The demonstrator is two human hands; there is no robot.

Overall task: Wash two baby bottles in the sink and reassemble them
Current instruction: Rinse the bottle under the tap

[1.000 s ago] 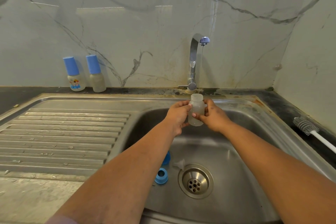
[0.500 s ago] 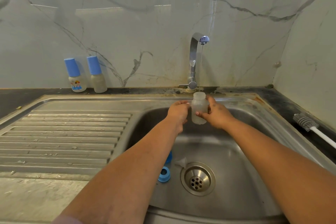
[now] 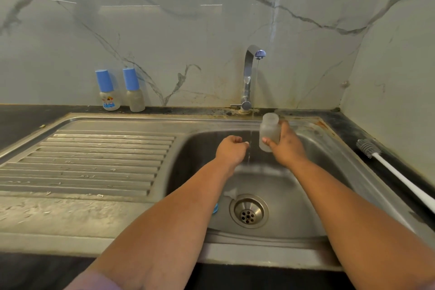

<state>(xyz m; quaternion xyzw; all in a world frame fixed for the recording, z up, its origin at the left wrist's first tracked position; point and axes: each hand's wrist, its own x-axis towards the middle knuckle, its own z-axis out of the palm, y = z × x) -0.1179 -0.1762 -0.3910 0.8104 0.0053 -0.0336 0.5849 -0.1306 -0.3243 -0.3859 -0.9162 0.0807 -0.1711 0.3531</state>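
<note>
Frosted plastic bottle body, uncapped and upright, now sits only in my right hand, fingers wrapped round it, shifted to 3 o'clock of the thin water stream where half a second ago both hands held it under the tap. My left hand has let go and hangs at 9 o'clock of the stream, fingers curled on nothing. I judge rinsing of this body is ending; blue ring and clear teat lie in the sink near the drain, two capped bottles wait at 10 o'clock, brush at 3.
</note>
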